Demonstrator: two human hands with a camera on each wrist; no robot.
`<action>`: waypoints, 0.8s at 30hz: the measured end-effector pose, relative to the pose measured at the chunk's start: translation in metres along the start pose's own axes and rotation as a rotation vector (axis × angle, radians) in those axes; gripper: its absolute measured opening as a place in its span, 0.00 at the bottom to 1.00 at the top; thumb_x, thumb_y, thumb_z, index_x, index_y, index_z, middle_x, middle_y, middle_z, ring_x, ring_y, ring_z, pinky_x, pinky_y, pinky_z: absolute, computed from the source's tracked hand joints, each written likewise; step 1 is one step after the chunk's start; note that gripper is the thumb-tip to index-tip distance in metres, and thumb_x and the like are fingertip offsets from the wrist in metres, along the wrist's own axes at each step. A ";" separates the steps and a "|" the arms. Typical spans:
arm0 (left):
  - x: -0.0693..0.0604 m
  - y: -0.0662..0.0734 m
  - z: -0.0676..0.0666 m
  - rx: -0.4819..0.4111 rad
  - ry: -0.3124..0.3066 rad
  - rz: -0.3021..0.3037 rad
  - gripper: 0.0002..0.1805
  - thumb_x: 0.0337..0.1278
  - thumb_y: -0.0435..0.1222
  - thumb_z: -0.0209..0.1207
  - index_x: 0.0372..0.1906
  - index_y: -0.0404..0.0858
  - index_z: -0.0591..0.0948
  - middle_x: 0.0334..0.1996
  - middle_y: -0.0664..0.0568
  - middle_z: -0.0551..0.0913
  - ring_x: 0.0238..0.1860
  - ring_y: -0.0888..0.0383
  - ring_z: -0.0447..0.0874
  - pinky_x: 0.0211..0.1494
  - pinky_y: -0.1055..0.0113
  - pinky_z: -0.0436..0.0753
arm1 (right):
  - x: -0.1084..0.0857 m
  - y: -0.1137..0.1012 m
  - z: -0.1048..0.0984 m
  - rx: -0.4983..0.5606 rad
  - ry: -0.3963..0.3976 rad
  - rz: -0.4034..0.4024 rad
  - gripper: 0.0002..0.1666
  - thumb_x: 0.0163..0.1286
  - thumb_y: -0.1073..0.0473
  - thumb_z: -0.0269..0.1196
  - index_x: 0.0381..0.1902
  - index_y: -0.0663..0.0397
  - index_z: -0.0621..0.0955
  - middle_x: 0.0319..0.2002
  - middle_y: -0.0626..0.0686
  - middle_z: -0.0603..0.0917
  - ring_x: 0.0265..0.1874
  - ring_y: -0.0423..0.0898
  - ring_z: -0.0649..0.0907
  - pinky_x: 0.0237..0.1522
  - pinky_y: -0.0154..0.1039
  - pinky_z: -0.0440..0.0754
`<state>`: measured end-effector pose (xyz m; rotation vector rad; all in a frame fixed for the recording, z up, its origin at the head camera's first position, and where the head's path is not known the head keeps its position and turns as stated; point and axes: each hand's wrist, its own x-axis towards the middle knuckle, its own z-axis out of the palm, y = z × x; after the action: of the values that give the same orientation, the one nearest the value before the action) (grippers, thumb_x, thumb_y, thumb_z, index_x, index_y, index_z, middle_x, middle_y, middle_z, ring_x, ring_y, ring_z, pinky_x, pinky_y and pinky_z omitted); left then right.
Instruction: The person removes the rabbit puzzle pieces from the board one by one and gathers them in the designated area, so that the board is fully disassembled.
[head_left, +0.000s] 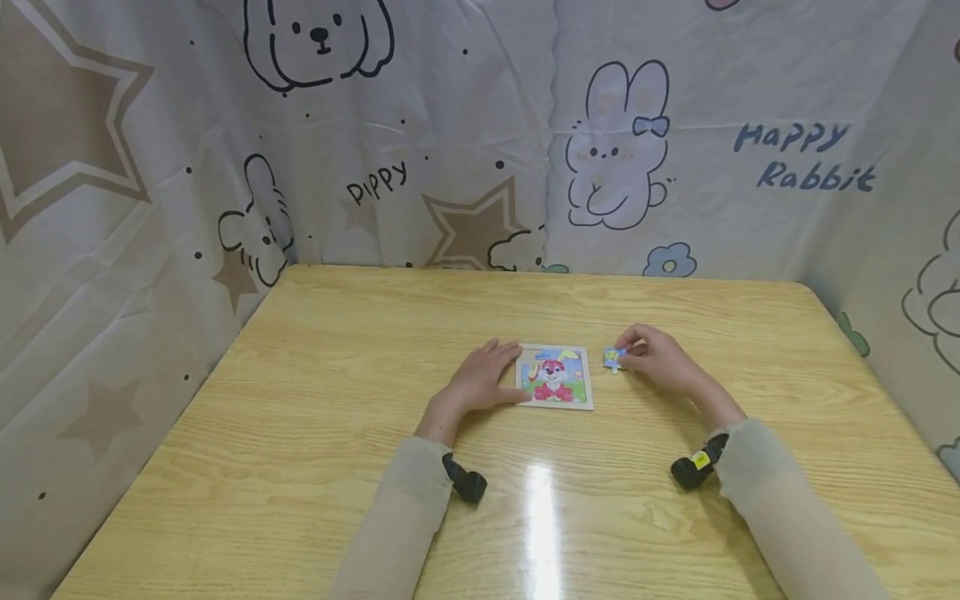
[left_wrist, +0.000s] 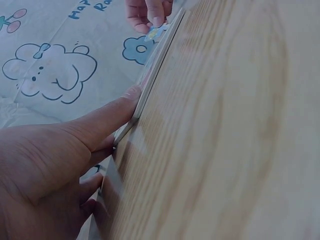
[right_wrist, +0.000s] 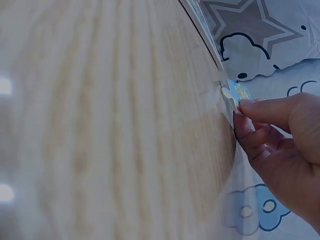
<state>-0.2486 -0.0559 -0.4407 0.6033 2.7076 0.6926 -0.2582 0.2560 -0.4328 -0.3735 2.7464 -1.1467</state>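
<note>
1. One puzzle piece [head_left: 611, 357] remains outside, right of the puzzle board [head_left: 562, 406], pinched in the right hand [head_left: 660, 360].
2. Left hand [head_left: 482, 379], spread wide, touches the board.
3. Board's picture seems mostly assembled.

Laid out around the puzzle [head_left: 553, 378], on the table [head_left: 337, 358].
Has the left hand [head_left: 480, 377] touching the puzzle's left edge, a loose piece [head_left: 611, 358] just beside its right edge, the right hand [head_left: 662, 360] farther right, pinching that piece, and a curtain [head_left: 465, 108] behind the puzzle, past the table's far edge.
</note>
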 end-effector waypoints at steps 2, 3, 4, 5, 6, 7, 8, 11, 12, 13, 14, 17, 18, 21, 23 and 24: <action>0.000 0.000 0.000 -0.001 0.002 0.000 0.45 0.57 0.55 0.64 0.76 0.46 0.59 0.78 0.54 0.56 0.81 0.50 0.43 0.83 0.52 0.46 | 0.001 0.000 0.000 -0.018 0.001 -0.004 0.10 0.69 0.66 0.60 0.47 0.65 0.76 0.50 0.64 0.80 0.49 0.55 0.81 0.50 0.40 0.81; 0.000 0.000 0.000 -0.004 0.003 0.000 0.45 0.57 0.55 0.64 0.76 0.46 0.59 0.78 0.54 0.57 0.81 0.50 0.43 0.83 0.52 0.46 | 0.001 0.000 0.000 -0.026 0.000 -0.006 0.10 0.69 0.66 0.60 0.47 0.64 0.76 0.48 0.63 0.80 0.47 0.54 0.80 0.48 0.37 0.80; -0.001 0.000 0.000 -0.005 0.004 0.000 0.45 0.57 0.54 0.63 0.76 0.46 0.59 0.78 0.54 0.57 0.81 0.50 0.43 0.83 0.52 0.46 | 0.001 0.000 -0.001 -0.030 -0.002 -0.006 0.10 0.69 0.66 0.60 0.47 0.64 0.76 0.47 0.63 0.80 0.46 0.52 0.79 0.46 0.34 0.79; -0.001 0.000 0.000 -0.008 0.002 -0.002 0.45 0.57 0.54 0.63 0.77 0.46 0.58 0.78 0.54 0.56 0.81 0.50 0.43 0.83 0.53 0.46 | 0.002 0.000 -0.001 -0.035 -0.005 -0.004 0.10 0.69 0.66 0.61 0.47 0.64 0.77 0.46 0.62 0.80 0.45 0.51 0.79 0.44 0.33 0.77; -0.001 0.000 0.000 -0.012 0.001 -0.002 0.45 0.57 0.54 0.63 0.77 0.46 0.58 0.78 0.54 0.56 0.81 0.50 0.42 0.83 0.53 0.45 | 0.002 0.000 -0.001 -0.039 -0.008 -0.003 0.10 0.69 0.66 0.61 0.47 0.64 0.77 0.45 0.61 0.80 0.44 0.50 0.78 0.43 0.32 0.76; -0.001 0.000 0.000 -0.012 -0.001 -0.005 0.46 0.57 0.54 0.63 0.77 0.47 0.58 0.78 0.54 0.56 0.81 0.50 0.42 0.84 0.53 0.45 | 0.002 0.000 -0.001 -0.041 -0.013 -0.005 0.10 0.69 0.66 0.61 0.47 0.64 0.77 0.45 0.61 0.80 0.43 0.50 0.78 0.43 0.33 0.76; -0.001 0.000 0.000 -0.011 -0.004 -0.007 0.46 0.57 0.55 0.63 0.77 0.47 0.58 0.78 0.55 0.56 0.81 0.51 0.42 0.84 0.54 0.45 | 0.003 0.000 -0.001 -0.044 -0.017 -0.004 0.10 0.69 0.66 0.61 0.47 0.64 0.77 0.44 0.61 0.80 0.43 0.49 0.77 0.43 0.33 0.76; -0.001 -0.001 0.000 -0.016 -0.006 -0.008 0.46 0.57 0.55 0.63 0.77 0.48 0.58 0.78 0.55 0.55 0.81 0.51 0.41 0.84 0.54 0.44 | 0.004 0.001 0.000 -0.052 -0.031 0.000 0.10 0.69 0.66 0.61 0.47 0.65 0.78 0.43 0.61 0.80 0.43 0.49 0.77 0.43 0.33 0.75; 0.000 -0.001 0.001 -0.017 -0.007 -0.009 0.46 0.57 0.55 0.63 0.77 0.48 0.58 0.78 0.55 0.55 0.81 0.51 0.41 0.84 0.54 0.44 | 0.005 0.001 0.000 -0.057 -0.034 0.000 0.10 0.69 0.67 0.60 0.47 0.65 0.78 0.43 0.61 0.80 0.43 0.49 0.77 0.43 0.33 0.75; 0.000 -0.001 0.001 -0.020 -0.007 -0.008 0.46 0.57 0.55 0.63 0.77 0.48 0.58 0.78 0.55 0.55 0.81 0.51 0.41 0.84 0.54 0.44 | 0.005 0.001 -0.001 -0.060 -0.038 -0.001 0.10 0.69 0.66 0.60 0.47 0.64 0.78 0.43 0.60 0.80 0.42 0.49 0.76 0.43 0.32 0.75; 0.000 -0.001 0.001 -0.020 -0.006 -0.006 0.46 0.57 0.55 0.63 0.77 0.48 0.58 0.78 0.56 0.55 0.81 0.51 0.41 0.84 0.54 0.44 | 0.006 0.002 -0.001 -0.064 -0.040 -0.001 0.10 0.69 0.66 0.60 0.47 0.64 0.78 0.42 0.60 0.80 0.42 0.48 0.76 0.42 0.31 0.75; 0.000 -0.002 0.001 -0.026 -0.005 -0.005 0.46 0.57 0.55 0.64 0.77 0.48 0.58 0.78 0.56 0.55 0.81 0.51 0.41 0.84 0.53 0.44 | 0.007 0.004 -0.001 -0.074 -0.048 -0.002 0.10 0.69 0.66 0.60 0.46 0.64 0.78 0.40 0.58 0.79 0.40 0.47 0.75 0.39 0.30 0.74; 0.000 -0.002 0.001 -0.027 -0.005 -0.004 0.46 0.57 0.55 0.64 0.77 0.48 0.58 0.78 0.56 0.55 0.81 0.51 0.41 0.84 0.53 0.44 | 0.007 0.004 -0.001 -0.077 -0.050 -0.004 0.09 0.69 0.66 0.60 0.46 0.64 0.79 0.40 0.58 0.79 0.39 0.47 0.74 0.39 0.30 0.74; -0.001 -0.001 0.000 -0.031 -0.007 -0.005 0.46 0.57 0.55 0.64 0.77 0.48 0.58 0.78 0.55 0.55 0.81 0.50 0.41 0.84 0.53 0.44 | 0.008 0.005 -0.002 -0.078 -0.058 -0.013 0.09 0.69 0.66 0.60 0.46 0.65 0.79 0.39 0.57 0.79 0.38 0.46 0.74 0.38 0.29 0.73; -0.001 -0.002 0.000 -0.027 -0.007 -0.001 0.46 0.57 0.55 0.64 0.77 0.48 0.58 0.78 0.55 0.55 0.81 0.50 0.41 0.84 0.53 0.44 | 0.008 0.005 -0.002 -0.080 -0.062 -0.019 0.09 0.69 0.66 0.60 0.45 0.65 0.79 0.39 0.58 0.79 0.38 0.46 0.74 0.38 0.29 0.73; -0.001 -0.002 0.000 -0.027 -0.006 0.002 0.46 0.57 0.55 0.64 0.77 0.47 0.58 0.78 0.55 0.55 0.81 0.50 0.41 0.84 0.53 0.44 | 0.008 0.006 -0.002 -0.080 -0.063 -0.022 0.09 0.69 0.66 0.60 0.45 0.65 0.79 0.39 0.58 0.79 0.38 0.46 0.74 0.38 0.29 0.73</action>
<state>-0.2484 -0.0575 -0.4415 0.6013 2.6879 0.7248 -0.2674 0.2590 -0.4357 -0.4425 2.7463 -1.0141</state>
